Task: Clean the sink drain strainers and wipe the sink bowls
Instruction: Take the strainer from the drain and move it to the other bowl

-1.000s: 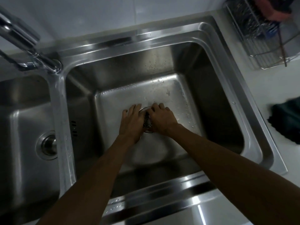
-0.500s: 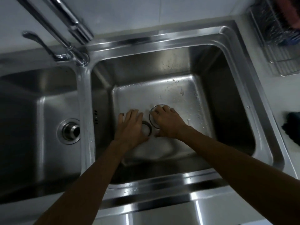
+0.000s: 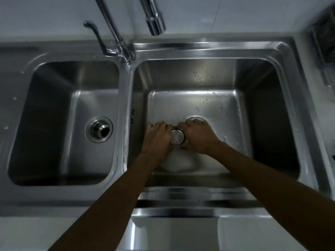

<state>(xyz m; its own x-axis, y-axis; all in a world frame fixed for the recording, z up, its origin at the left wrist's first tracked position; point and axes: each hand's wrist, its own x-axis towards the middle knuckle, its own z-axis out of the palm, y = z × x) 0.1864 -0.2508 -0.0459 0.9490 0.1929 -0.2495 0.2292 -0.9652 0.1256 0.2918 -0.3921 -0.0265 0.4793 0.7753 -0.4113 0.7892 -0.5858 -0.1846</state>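
A steel double sink fills the view. Down in the right bowl [image 3: 257, 113], my left hand [image 3: 157, 137] and my right hand [image 3: 198, 137] hold a small round perforated drain strainer [image 3: 177, 137] between them, its holed base facing up at me. Just behind my right hand the rim of the right bowl's drain opening [image 3: 196, 118] shows. The left bowl [image 3: 54, 124] has its own drain strainer [image 3: 99, 129] seated in place. A pale patch lies on the bowl floor below my hands; I cannot tell what it is.
The tap [image 3: 155, 19] hangs over the back of the right bowl, with its lever handle [image 3: 94, 33] to the left. A wire dish rack [image 3: 324, 44] stands on the counter at the far right. Water drops dot the right bowl's back wall.
The view has swung so both bowls show. The strainer, which was down at the drain under my hands, is now lifted and held between both hands to the left of the drain opening.
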